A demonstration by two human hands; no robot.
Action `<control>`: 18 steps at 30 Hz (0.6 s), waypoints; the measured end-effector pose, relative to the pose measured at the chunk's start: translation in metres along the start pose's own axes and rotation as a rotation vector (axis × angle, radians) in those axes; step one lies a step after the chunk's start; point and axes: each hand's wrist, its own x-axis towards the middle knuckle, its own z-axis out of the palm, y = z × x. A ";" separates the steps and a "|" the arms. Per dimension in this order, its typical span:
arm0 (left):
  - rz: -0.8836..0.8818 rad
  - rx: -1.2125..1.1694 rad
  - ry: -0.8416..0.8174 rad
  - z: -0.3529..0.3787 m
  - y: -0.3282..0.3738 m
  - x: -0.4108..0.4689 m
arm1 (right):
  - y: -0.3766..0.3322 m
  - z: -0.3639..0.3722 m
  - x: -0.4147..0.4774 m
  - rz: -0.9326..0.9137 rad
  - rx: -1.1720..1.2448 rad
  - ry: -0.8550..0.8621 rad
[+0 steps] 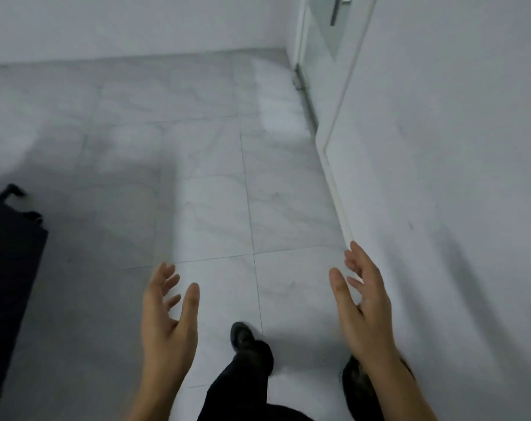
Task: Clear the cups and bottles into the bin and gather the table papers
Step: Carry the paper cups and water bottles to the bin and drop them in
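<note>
No cups, bottles, papers or bin show in the head view. My left hand [167, 317] is held out in front of me over the tiled floor, fingers spread and relaxed, holding nothing. My right hand [361, 308] is raised at the same height to the right, palm turned inward, fingers straight and empty. Both hands hang in the air, apart from each other and touching nothing.
Pale marble-look floor tiles [203, 183] stretch ahead. A white wall [455, 147] runs along the right, with a glass door [325, 28] at its far end. A dark table corner [12, 262] and chair castors [12, 189] sit at the left. My dark shoe [243, 335] is below.
</note>
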 end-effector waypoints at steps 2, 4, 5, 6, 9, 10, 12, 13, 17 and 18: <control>-0.022 -0.038 0.039 -0.003 0.005 0.053 | -0.023 0.035 0.048 -0.068 -0.026 -0.066; -0.025 -0.057 0.084 -0.010 0.016 0.102 | -0.050 0.066 0.090 -0.115 -0.037 -0.149; -0.004 -0.078 0.116 -0.017 0.024 0.126 | -0.066 0.082 0.110 -0.143 -0.030 -0.174; 0.017 -0.087 0.144 -0.023 0.033 0.148 | -0.080 0.097 0.128 -0.168 -0.025 -0.191; 0.032 -0.094 0.181 -0.041 0.050 0.206 | -0.113 0.137 0.177 -0.216 0.006 -0.240; 0.043 -0.090 0.197 -0.045 0.052 0.225 | -0.121 0.151 0.194 -0.235 0.013 -0.259; 0.021 -0.063 0.257 -0.052 0.044 0.261 | -0.128 0.183 0.232 -0.217 0.007 -0.301; -0.002 -0.058 0.287 -0.053 0.036 0.280 | -0.125 0.202 0.251 -0.197 0.010 -0.327; -0.127 -0.019 0.360 -0.048 0.005 0.333 | -0.114 0.265 0.310 -0.144 -0.006 -0.387; -0.149 -0.006 0.382 -0.046 -0.001 0.360 | -0.116 0.291 0.336 -0.147 -0.007 -0.407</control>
